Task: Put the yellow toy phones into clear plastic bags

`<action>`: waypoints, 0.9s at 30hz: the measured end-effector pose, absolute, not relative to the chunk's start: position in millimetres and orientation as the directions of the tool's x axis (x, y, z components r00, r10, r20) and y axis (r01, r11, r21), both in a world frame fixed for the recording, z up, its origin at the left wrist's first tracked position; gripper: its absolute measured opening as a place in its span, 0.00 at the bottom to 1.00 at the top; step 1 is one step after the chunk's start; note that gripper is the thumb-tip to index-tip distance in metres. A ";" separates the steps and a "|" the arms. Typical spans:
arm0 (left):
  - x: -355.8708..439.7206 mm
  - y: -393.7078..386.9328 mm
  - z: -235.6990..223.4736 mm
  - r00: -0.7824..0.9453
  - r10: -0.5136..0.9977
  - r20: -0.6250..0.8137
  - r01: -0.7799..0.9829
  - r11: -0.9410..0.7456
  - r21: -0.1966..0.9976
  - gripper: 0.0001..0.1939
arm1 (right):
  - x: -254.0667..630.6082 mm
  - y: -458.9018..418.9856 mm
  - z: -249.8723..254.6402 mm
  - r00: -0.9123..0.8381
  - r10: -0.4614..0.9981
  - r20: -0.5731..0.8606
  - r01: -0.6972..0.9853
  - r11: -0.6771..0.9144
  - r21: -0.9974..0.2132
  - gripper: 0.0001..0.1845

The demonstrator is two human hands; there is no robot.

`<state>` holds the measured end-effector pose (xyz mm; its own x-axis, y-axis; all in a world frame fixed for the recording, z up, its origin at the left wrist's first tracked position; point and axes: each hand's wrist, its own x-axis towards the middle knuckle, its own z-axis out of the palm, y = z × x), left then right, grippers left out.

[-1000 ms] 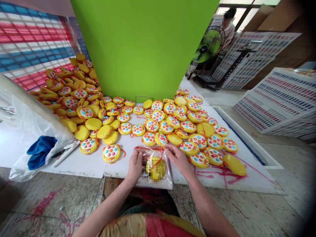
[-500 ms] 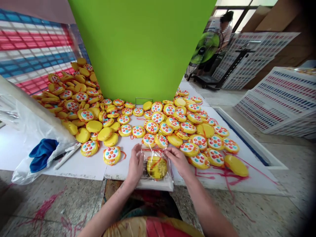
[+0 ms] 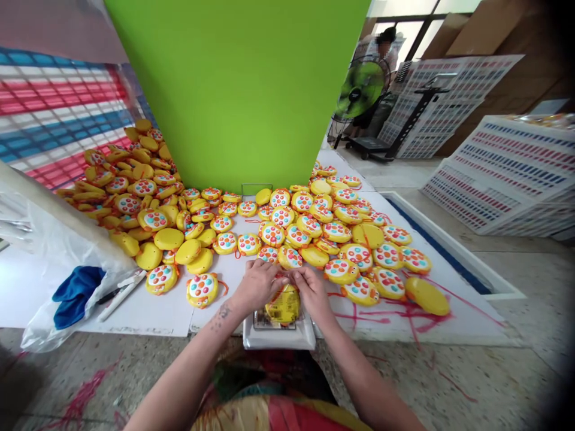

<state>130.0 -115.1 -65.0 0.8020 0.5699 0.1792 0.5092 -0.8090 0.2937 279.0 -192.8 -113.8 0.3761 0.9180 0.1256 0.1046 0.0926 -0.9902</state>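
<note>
A yellow toy [image 3: 284, 308] lies back side up in a clear plastic bag [image 3: 265, 320] at the table's front edge, with dark print over it. Across the bag's upper edge reaches my left hand [image 3: 259, 286], its fingers bent onto the plastic and partly hiding the toy. My right hand [image 3: 311, 293] pinches the bag's top right corner, close to the left fingertips. Under this bag is a stack of flat clear bags [image 3: 278, 341]. Just beyond my fingers lies a turtle-shaped toy [image 3: 290, 258] with coloured dots on a white face.
Many similar toys [image 3: 274, 233] cover the white table, heaped at the left. A green board [image 3: 238, 90] stands behind them. A blue cloth [image 3: 77, 293] and a white pen [image 3: 121, 299] lie left. White crates [image 3: 498, 173], a fan [image 3: 362, 93] and a person [image 3: 386, 51] are at the right.
My left hand has moved from the bag's left side onto its top edge, beside my right hand. The bag's top now lies under my fingers. The view has shifted slightly.
</note>
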 end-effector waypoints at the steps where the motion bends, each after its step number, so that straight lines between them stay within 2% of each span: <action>1: 130.5 -115.3 -65.8 0.804 0.570 0.169 0.517 -0.811 0.275 0.20 | 278.0 -193.1 -113.5 0.398 0.908 0.128 0.109 0.092 -0.990 0.16; 9: 128.9 -117.8 -63.6 0.755 0.646 0.112 0.600 -0.749 0.281 0.20 | 270.0 -198.5 -113.0 0.503 0.854 0.135 0.159 0.062 -0.985 0.18; 12: 122.7 -116.4 -67.2 0.680 0.706 0.199 0.583 -0.684 0.437 0.16 | 267.5 -200.2 -111.8 0.481 0.873 0.076 0.023 0.074 -0.997 0.17; 15: 111.3 -114.3 -75.4 0.427 0.851 0.304 0.492 -0.501 0.712 0.16 | 266.6 -201.5 -111.4 0.481 0.876 0.046 -0.044 0.077 -0.996 0.16; 16: 107.2 -114.3 -78.2 0.339 0.902 0.269 0.436 -0.404 0.804 0.18 | 266.5 -201.8 -111.6 0.483 0.874 0.047 -0.043 0.077 -0.996 0.16; 18: 100.5 -116.0 -82.5 0.266 0.961 0.072 0.295 -0.153 0.943 0.24 | 266.1 -202.2 -111.9 0.487 0.872 0.044 -0.043 0.074 -0.996 0.16; 20: 97.6 -120.3 -84.5 0.336 0.927 -0.166 0.176 0.111 0.978 0.30 | 265.5 -202.5 -111.8 0.491 0.871 0.032 -0.055 0.068 -0.996 0.17; 22: 99.2 -125.9 -85.1 0.433 0.851 -0.298 0.111 0.278 0.954 0.31 | 265.2 -202.6 -111.2 0.491 0.871 0.026 -0.063 0.065 -0.996 0.17; 24: 103.7 -130.6 -86.4 0.487 0.812 -0.321 0.081 0.324 0.943 0.25 | 266.3 -202.6 -110.6 0.482 0.875 0.040 -0.043 0.069 -0.997 0.16; 27: 110.4 -133.2 -91.1 0.473 0.832 -0.290 0.070 0.292 0.954 0.17 | 272.7 -202.5 -110.7 0.451 0.890 0.071 0.018 0.070 -0.997 0.16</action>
<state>110.4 -133.2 -91.1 0.4728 0.8322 -0.2895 0.0702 0.2919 0.9539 272.7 -202.5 -110.7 0.4511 0.8897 0.0708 0.0179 0.0703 -0.9974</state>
